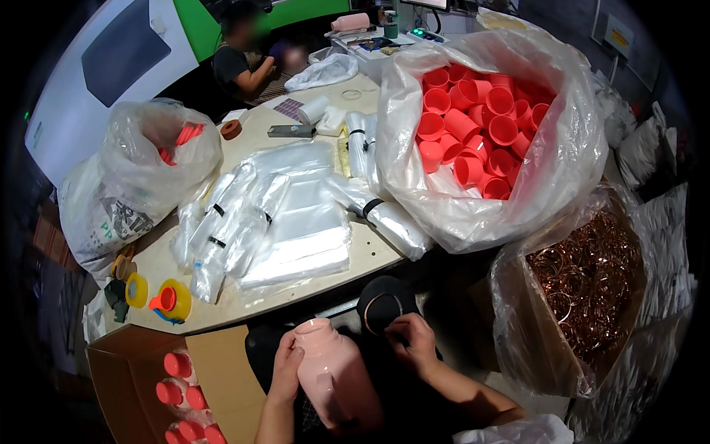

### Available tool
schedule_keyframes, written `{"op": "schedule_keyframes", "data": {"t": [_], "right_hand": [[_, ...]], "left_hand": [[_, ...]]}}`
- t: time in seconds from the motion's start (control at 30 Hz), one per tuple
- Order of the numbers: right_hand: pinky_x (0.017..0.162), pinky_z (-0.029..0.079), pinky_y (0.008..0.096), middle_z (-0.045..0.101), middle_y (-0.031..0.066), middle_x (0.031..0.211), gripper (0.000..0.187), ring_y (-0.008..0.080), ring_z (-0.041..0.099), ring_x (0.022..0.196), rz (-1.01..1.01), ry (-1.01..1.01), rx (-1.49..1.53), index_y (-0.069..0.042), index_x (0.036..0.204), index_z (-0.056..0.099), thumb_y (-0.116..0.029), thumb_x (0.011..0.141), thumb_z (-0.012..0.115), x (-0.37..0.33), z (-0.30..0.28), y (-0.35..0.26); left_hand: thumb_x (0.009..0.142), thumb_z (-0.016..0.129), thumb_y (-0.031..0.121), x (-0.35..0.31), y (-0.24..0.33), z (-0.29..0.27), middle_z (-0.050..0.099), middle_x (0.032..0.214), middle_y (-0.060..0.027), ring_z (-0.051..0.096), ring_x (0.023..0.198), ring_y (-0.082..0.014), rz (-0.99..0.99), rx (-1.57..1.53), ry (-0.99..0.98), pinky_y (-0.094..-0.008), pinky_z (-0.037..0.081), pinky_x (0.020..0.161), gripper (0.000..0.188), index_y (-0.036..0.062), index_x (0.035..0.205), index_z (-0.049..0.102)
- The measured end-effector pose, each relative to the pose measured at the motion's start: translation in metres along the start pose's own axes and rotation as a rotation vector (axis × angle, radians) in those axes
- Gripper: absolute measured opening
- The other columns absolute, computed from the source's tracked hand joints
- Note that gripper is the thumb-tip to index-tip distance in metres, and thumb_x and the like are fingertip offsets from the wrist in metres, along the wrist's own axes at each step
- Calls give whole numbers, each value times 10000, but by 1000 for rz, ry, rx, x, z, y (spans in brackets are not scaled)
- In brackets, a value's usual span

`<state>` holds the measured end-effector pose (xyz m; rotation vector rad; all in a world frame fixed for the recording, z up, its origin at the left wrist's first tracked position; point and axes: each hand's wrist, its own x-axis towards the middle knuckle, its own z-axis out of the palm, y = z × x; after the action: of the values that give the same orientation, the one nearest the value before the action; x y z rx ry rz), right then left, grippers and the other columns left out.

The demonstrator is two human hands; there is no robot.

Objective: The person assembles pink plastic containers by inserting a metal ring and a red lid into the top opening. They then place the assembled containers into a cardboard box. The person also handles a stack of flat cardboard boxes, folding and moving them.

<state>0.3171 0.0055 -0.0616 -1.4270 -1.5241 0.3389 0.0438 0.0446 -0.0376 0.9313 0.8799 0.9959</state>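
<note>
A glossy pink jug body (334, 377) with a side handle and an uncovered round mouth leans across my lap. My left hand (285, 364) is closed around its upper left side, just below the neck. To the right of the jug, my right hand (414, 342) is closed, with its fingertips at a thin copper-coloured ring (367, 311). The ring is held up against my dark-clothed knee, apart from the jug. The jug's base fades into shadow near the lower edge.
The table (362, 259) carries stacked clear plastic bags (296, 244) and tape rolls (137, 290). A large bag (414, 200) holds red cups; a lined box (584, 281) holds copper rings. At lower left stands a carton (222, 370) with red-capped items. Another person (240, 66) sits beyond.
</note>
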Motion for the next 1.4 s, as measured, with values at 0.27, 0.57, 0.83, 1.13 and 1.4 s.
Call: {"op": "schedule_keyframes", "data": {"t": [0.27,0.57,0.83,1.13,1.4], "right_hand": [[742,514,390,643,71,929,229,296,642,852,-93,11,-13,-85,913,665,-2,725,767,2,2,2],[747,521,390,645,71,918,225,295,643,849,-73,28,1,-81,907,676,26,722,748,2,3,1],[745,523,384,649,66,903,200,289,648,853,-26,32,-3,-77,872,682,32,715,739,2,2,-1],[741,519,381,644,92,892,163,298,643,848,-26,23,12,-68,845,680,36,726,720,4,2,-1],[665,477,256,518,34,845,352,122,506,692,545,177,1306,2,1328,527,-38,979,546,81,0,-44]], "left_hand": [[978,563,210,0,-10,-8,595,1278,-119,566,1178,-209,-10,-16,20,-366,439,1045,427,16,1351,492],[992,557,273,0,-5,1,605,1284,-142,603,1170,-235,11,-4,30,-388,474,1034,409,11,1303,514],[996,572,300,-1,-11,-1,607,1278,-136,596,1175,-229,12,-19,39,-382,470,1036,421,13,1298,514],[1001,555,295,-1,-11,-1,596,1299,-129,577,1195,-225,14,7,42,-377,454,1045,443,12,1337,503],[1013,549,297,6,2,6,578,1319,-125,540,1229,-205,36,81,-72,-357,413,1071,509,12,1415,422]]}}
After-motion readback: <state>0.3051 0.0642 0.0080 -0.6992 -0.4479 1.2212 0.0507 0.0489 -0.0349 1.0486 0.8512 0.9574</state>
